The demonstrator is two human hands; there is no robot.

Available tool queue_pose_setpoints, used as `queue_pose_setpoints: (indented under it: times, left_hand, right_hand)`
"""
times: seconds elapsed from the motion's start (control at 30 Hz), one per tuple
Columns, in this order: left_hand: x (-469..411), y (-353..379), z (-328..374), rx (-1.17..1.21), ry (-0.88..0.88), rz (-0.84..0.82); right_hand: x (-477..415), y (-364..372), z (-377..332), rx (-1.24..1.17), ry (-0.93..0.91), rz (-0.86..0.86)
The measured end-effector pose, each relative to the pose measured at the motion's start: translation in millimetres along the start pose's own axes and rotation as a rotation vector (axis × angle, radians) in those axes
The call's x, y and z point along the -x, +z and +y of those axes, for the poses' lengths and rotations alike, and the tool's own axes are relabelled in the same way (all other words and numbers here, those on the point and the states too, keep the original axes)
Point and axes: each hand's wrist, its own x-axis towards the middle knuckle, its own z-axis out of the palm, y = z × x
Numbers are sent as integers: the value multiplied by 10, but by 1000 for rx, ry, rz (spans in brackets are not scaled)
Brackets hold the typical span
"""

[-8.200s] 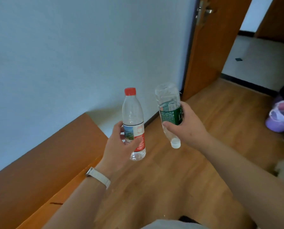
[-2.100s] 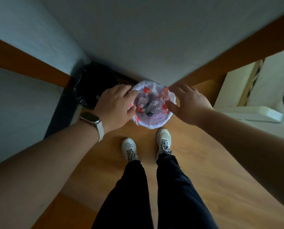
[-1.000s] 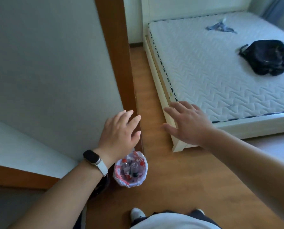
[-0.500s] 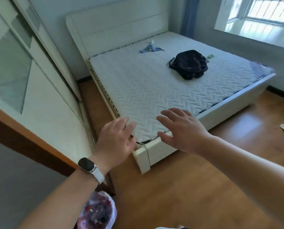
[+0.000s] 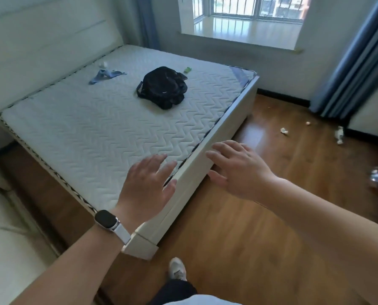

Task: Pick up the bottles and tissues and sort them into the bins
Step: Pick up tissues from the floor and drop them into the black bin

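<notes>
My left hand and my right hand hover in the air over the bed's near corner, fingers spread, holding nothing. Crumpled white tissues lie on the wooden floor at the right: one, a smaller one and a longer one near the curtain. A clear plastic bottle lies on the floor by the right edge. On the mattress, a small white crumpled piece lies near the headboard and a green item behind the black bag. No bin is in view.
A white bed fills the left and middle, with a black bag and a blue cloth on it. Blue curtains hang at the right beside a window. White wardrobe fronts run along the left edge.
The view has swung right and up from the bin to the bed and the floor by the window. Both hands stay out in front, holding nothing, after dropping the bottles earlier.
</notes>
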Motion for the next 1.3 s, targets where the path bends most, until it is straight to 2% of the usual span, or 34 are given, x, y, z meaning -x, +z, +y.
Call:
queue_pose_setpoints:
  times: [0.27,0.47,0.6,0.87,1.07,1.3]
  left_hand:
    - [-1284,821,-287,141,195,-27]
    - [-2422,1129,-620,220,364,-80]
    - [-3098,1287,-717,255,441,-119]
    - [-3894,1655,-432,313,607,-106]
    - [-4400,1905,-74,286,655,-111]
    - [-5254,2139,604,217,655,-157]
  right_hand:
    - [-433,164,715,88,261,42]
    - [-1008,169,1167,168,432,74]
    - [-1238,126,1398,133,603,78]
    - [-1255,53,1984,135,824,39]
    - [-1287,141,2622,107,860,70]
    - [-1216,154,3748,79,865,141]
